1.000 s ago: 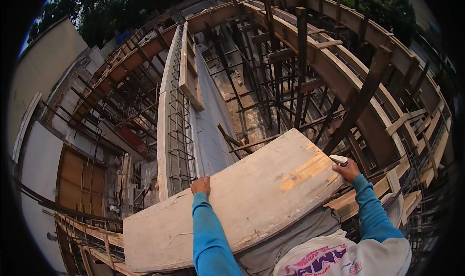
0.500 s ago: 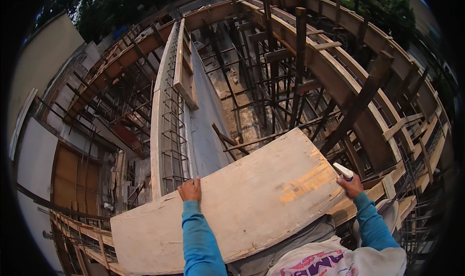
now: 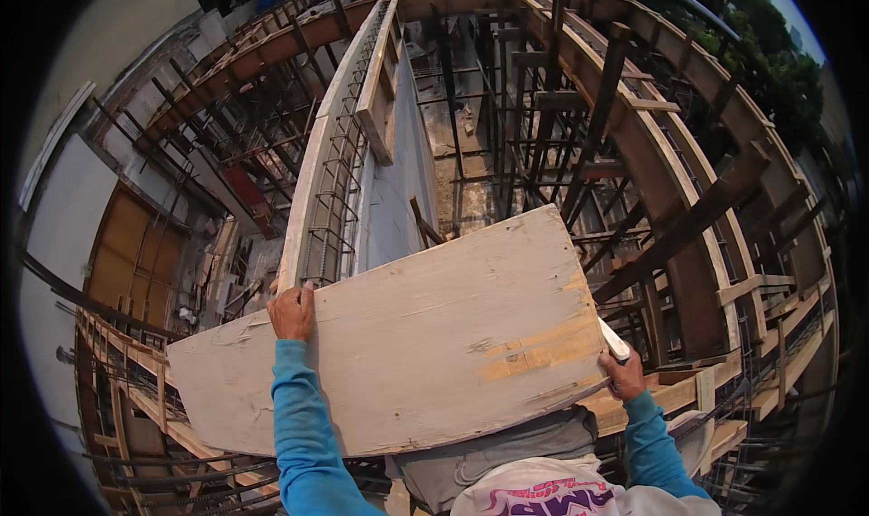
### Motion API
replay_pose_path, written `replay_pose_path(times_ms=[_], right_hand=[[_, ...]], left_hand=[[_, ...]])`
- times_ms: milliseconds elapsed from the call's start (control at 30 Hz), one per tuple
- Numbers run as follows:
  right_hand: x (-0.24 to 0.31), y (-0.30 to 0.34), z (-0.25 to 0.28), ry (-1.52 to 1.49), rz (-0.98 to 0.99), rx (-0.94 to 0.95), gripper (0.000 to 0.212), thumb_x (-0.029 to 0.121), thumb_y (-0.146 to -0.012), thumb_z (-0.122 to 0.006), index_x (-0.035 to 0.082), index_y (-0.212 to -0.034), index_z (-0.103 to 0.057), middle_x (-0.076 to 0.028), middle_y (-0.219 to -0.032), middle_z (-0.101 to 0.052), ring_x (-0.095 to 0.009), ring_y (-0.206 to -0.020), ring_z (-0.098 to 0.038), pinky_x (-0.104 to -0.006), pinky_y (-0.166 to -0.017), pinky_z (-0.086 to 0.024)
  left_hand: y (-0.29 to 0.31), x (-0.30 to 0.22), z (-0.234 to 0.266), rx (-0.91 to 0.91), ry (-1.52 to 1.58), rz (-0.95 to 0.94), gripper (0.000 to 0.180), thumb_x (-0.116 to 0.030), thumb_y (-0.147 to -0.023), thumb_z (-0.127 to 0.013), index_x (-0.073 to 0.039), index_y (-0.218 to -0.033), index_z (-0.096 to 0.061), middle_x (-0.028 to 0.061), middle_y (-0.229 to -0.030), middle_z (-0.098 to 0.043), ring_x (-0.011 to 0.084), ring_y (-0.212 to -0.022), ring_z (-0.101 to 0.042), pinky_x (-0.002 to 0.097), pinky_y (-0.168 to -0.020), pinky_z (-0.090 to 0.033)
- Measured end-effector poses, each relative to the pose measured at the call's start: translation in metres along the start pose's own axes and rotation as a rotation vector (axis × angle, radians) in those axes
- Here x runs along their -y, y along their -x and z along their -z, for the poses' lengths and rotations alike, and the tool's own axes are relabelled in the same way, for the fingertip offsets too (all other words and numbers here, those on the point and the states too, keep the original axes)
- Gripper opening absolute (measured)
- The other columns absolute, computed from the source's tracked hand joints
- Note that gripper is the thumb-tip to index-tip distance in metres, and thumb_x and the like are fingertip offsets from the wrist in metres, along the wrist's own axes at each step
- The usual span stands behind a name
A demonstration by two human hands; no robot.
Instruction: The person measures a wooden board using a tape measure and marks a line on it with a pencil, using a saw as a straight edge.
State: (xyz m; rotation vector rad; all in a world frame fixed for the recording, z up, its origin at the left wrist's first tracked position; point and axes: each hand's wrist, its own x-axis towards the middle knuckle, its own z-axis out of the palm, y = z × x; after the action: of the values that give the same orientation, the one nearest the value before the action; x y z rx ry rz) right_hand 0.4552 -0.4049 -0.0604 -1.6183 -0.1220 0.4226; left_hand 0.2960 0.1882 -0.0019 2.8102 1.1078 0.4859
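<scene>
A wide plywood panel [image 3: 425, 335], pale and scuffed with a bare yellowish patch at its right end, lies slanted across my lap. My left hand [image 3: 291, 314] is closed over its far edge, left of the middle, beside the end of a narrow beam form [image 3: 308, 217] with a rebar cage [image 3: 337, 186] inside. At the panel's right end, my right hand [image 3: 623, 374] is closed around a white, flat-ended tool [image 3: 613, 339] and rests against the panel's edge. The tool's lower part is hidden in the fist, so its kind cannot be told.
A deep opening with dark upright props [image 3: 448, 90] lies beyond the panel. Long timber beam forms [image 3: 670, 154] curve along the right, crossed by a slanting brace [image 3: 688, 222]. Rebar rods [image 3: 181, 460] stick out at lower left. A grey wall [image 3: 391, 199] drops beside the beam form.
The panel has shifted left and a little toward the far side. My left hand has slid left along its far edge; my right hand has moved left and slightly nearer with the tool.
</scene>
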Motion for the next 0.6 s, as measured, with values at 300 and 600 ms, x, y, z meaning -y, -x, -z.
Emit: replay_pose_path(times_ms=[300,600], right_hand=[[-0.018,-0.009,-0.016,-0.042,-0.05,-0.002,0.047,0.021,-0.076,-0.075,-0.006,-0.111,-0.057,-0.008,-0.097,-0.064,-0.014,-0.089,-0.059,-0.0293,-0.08,-0.048],[-0.005,-0.014,-0.025,-0.095,-0.159,-0.037,0.048,0.01,-0.077,-0.074,-0.009,-0.117,-0.055,-0.013,-0.107,-0.063,-0.018,-0.092,-0.062,-0.0321,-0.082,-0.051]], left_hand=[[0.01,0.019,-0.112,0.029,0.093,0.03,0.05,-0.042,-0.092,-0.043,-0.002,-0.078,-0.069,0.0199,-0.087,-0.066,0.0358,-0.086,-0.058,0.0454,-0.086,-0.036],[0.011,0.021,-0.152,0.202,-0.005,0.031,0.048,-0.042,-0.092,-0.041,-0.003,-0.092,-0.069,0.0168,-0.099,-0.065,0.0333,-0.099,-0.057,0.046,-0.093,-0.035]])
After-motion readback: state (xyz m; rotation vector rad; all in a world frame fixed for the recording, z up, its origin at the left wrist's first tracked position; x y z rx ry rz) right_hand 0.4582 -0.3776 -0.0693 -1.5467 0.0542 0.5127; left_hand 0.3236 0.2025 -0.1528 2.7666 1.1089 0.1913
